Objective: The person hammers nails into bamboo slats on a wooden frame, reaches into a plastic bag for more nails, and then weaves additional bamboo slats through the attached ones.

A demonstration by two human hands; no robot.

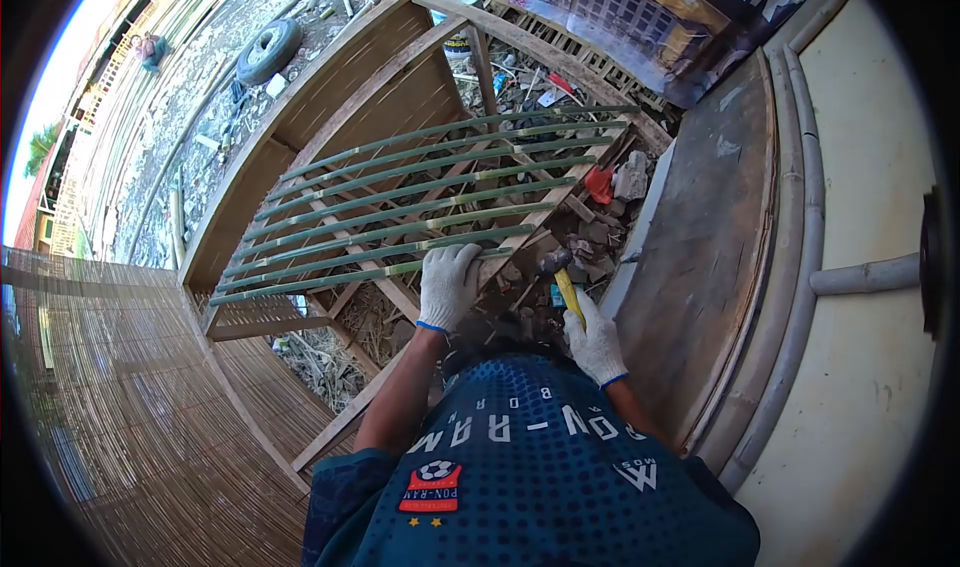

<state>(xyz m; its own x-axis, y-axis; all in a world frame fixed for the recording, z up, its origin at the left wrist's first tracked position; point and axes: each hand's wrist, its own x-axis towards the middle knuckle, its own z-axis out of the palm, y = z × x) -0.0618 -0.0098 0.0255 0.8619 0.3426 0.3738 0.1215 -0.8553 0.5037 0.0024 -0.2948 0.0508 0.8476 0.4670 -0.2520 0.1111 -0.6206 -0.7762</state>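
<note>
A: Left hand [447, 285] flat and open on the nearest slat [350, 273], pressing it onto the frame [400, 292]. Right hand [594, 342] closed round the hammer [560, 277], head just beside the slat's end.

B: Risky, probably: fingers close to the strike line. Could also split thin bamboo, or shift the slat under a glancing blow.

A: Tight on the right, against the wall [700, 257]. Rubble [600, 227] below the gaps. More swing room up and left, over the 8 or so slats.
</note>
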